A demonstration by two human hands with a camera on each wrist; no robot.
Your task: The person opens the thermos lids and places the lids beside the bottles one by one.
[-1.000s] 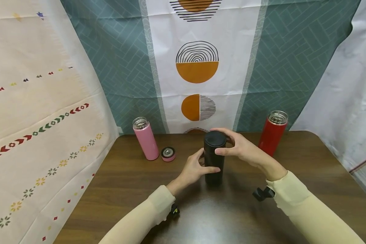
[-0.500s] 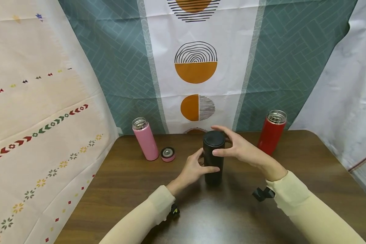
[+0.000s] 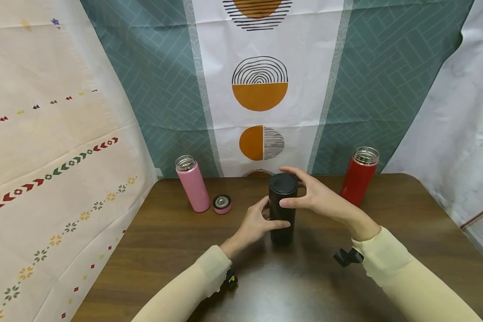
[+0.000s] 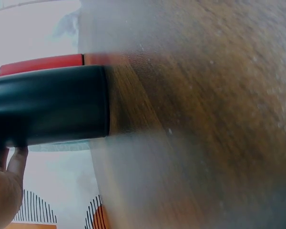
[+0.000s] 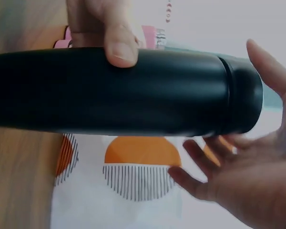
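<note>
A black insulated bottle (image 3: pixel 281 214) stands upright on the table with its black lid (image 5: pixel 245 95) on. My left hand (image 3: pixel 255 222) grips the lower body, its thumb (image 5: pixel 121 50) across the near side. Around the lid's height my right hand (image 3: pixel 315 194) is spread, fingers behind and thumb in front. In the right wrist view, the right thumb (image 5: pixel 267 67) stands apart from the lid; whether the fingertips behind touch is hard to tell. The left wrist view has the bottle's lower part (image 4: pixel 47 105) beside left-hand fingers (image 4: pixel 17 164).
Back left on the wooden table (image 3: pixel 165 255), a pink bottle (image 3: pixel 194 187) stands with its mouth uncovered. Its pink cap (image 3: pixel 222 204) lies next to it, inner side up. An uncapped red bottle (image 3: pixel 359 181) stands back right, behind the right forearm. Patterned cloths (image 3: pixel 261 40) hang behind.
The right thumb has shifted slightly left and down across the bottle's front, and the right index finger has lifted a little off the lid. The left hand and bottle stay put.
</note>
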